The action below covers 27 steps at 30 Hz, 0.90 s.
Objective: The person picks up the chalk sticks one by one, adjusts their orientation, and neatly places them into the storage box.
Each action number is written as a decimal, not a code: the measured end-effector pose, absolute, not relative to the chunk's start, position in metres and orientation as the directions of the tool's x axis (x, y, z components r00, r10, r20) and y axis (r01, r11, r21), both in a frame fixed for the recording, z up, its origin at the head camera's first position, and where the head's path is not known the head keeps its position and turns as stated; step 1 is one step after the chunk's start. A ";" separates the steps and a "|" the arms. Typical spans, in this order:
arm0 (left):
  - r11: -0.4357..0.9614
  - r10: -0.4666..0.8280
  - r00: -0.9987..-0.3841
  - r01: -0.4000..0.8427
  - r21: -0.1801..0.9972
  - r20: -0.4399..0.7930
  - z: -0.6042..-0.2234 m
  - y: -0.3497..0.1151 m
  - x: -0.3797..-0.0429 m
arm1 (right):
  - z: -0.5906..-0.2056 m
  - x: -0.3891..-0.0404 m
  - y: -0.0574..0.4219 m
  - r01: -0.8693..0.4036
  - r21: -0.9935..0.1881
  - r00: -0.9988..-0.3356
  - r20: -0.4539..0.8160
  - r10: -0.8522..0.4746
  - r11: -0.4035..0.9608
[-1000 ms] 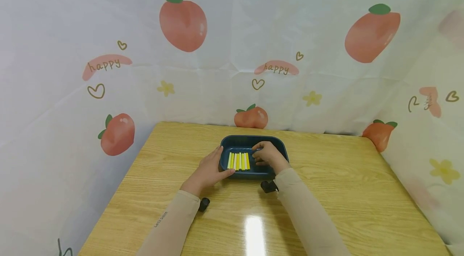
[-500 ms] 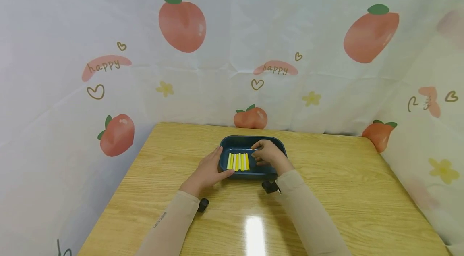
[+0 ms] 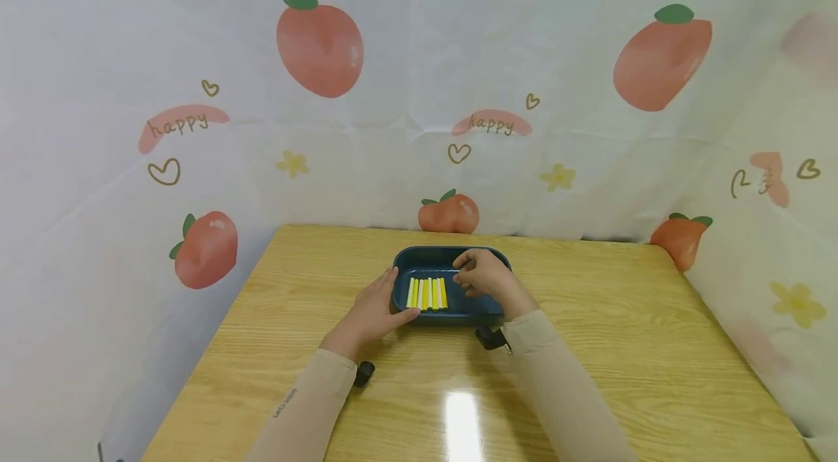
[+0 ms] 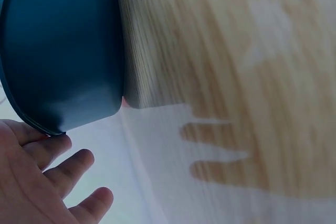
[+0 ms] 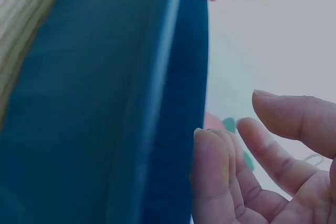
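Note:
A dark blue tray (image 3: 471, 316) sits on the table, and several yellow and white chalk sticks (image 3: 427, 295) lie side by side in its left half. My left hand (image 3: 369, 309) rests against the tray's left end, its thumb along the front rim. Its spread fingers (image 4: 68, 174) touch the tray's edge in the left wrist view. My right hand (image 3: 487, 276) hovers over the tray's right half, to the right of the chalk. In the right wrist view its fingers (image 5: 212, 177) are loosely bent, the thumb stands apart, and nothing is between them.
The wood-grain table (image 3: 589, 345) extends on both sides of the tray. A white curtain (image 3: 393, 69) printed with peaches surrounds it at the back and sides. A black wrist camera (image 3: 489, 337) sits under the right wrist, another black camera (image 3: 364, 373) by the left.
My right hand has lifted slightly and its wrist has drawn a little to the right. The left hand stays on the tray; the chalk sticks keep their row. The head view has shifted slightly.

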<state>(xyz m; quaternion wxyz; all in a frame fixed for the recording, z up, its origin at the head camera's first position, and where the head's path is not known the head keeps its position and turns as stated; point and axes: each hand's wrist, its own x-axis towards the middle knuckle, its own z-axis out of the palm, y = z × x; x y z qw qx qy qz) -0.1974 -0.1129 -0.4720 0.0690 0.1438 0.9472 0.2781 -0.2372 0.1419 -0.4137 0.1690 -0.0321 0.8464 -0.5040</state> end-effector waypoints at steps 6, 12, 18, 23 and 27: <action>0.799 0.317 -0.948 0.245 0.550 -0.039 -0.470 -0.113 -0.196 | -0.403 -0.230 0.148 0.070 -0.856 -0.944 -0.223 -0.244 0.512; 0.797 0.321 -0.946 0.250 0.549 -0.035 -0.469 -0.113 -0.195 | -0.395 -0.223 0.156 0.042 -0.849 -0.941 -0.211 -0.266 0.527; 0.791 0.320 -0.947 0.250 0.559 -0.029 -0.467 -0.113 -0.195 | -0.389 -0.217 0.168 0.022 -0.850 -0.942 -0.194 -0.275 0.526; 0.791 0.323 -0.946 0.253 0.557 -0.030 -0.466 -0.113 -0.195 | -0.383 -0.210 0.177 -0.024 -0.836 -0.940 -0.168 -0.298 0.548; 0.796 0.328 -0.944 0.261 0.547 -0.026 -0.468 -0.113 -0.196 | -0.380 -0.204 0.185 -0.065 -0.822 -0.940 -0.140 -0.312 0.566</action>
